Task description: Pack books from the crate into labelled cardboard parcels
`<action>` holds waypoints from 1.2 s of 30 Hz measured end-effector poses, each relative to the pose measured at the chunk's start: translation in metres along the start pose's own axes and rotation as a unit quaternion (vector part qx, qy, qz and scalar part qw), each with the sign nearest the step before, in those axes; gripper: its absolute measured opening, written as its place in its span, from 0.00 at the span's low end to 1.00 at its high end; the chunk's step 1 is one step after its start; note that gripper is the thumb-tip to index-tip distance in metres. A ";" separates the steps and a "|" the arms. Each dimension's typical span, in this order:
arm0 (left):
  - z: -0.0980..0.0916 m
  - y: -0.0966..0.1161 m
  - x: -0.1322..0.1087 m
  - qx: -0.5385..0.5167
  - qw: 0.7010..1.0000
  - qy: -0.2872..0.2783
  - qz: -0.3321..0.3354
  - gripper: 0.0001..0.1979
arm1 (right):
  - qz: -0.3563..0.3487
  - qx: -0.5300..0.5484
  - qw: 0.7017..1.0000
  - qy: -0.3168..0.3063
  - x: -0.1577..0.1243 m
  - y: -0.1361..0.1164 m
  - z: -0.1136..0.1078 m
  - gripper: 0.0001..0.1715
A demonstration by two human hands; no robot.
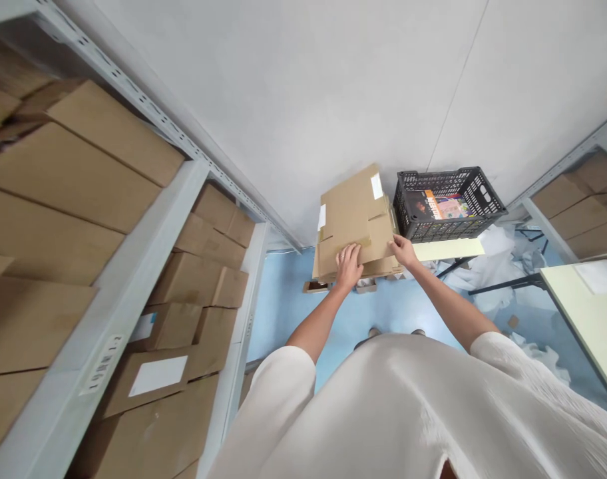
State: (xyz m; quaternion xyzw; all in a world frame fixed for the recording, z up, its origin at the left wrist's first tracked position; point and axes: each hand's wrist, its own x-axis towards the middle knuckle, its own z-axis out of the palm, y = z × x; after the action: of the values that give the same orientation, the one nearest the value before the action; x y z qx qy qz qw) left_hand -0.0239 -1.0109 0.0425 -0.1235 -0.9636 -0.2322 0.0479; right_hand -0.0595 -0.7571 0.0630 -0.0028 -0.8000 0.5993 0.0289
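Note:
Flattened cardboard lies in a stack against the wall, with white labels on its upper part and a strip of tape near its front edge. My left hand rests on the front part of the top sheet, fingers spread and flat on it. At the right edge of the stack, my right hand pinches the cardboard between thumb and fingers. Just beyond that hand stands a black plastic crate with books and colourful packets inside.
Shelves packed with cardboard boxes rise on the left. More boxes sit on a right-hand shelf. A pale table is at the right, near white wrapping on the blue floor. Small open boxes are below the stack.

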 end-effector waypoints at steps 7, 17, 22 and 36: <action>-0.013 0.052 0.047 -0.007 0.994 0.051 0.097 0.38 | -0.021 0.049 0.995 0.085 -0.001 -0.010 -0.088 0.32; 0.037 0.231 0.086 0.013 0.964 0.008 0.264 0.35 | 0.004 0.044 0.975 0.216 -0.083 0.035 -0.276 0.35; 0.088 0.351 0.087 0.002 0.943 -0.051 0.329 0.37 | 0.039 0.040 0.960 0.276 -0.154 0.061 -0.386 0.34; 0.252 0.629 0.050 -0.027 0.831 -0.210 0.515 0.35 | 0.198 0.024 0.850 0.489 -0.375 0.141 -0.575 0.26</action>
State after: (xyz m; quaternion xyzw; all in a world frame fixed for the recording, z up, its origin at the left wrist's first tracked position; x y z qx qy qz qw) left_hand 0.0832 -0.3427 0.1007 -0.6487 -0.7407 -0.1686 -0.0465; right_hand 0.3390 -0.1806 0.0723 -0.4525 -0.6505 0.5328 0.2970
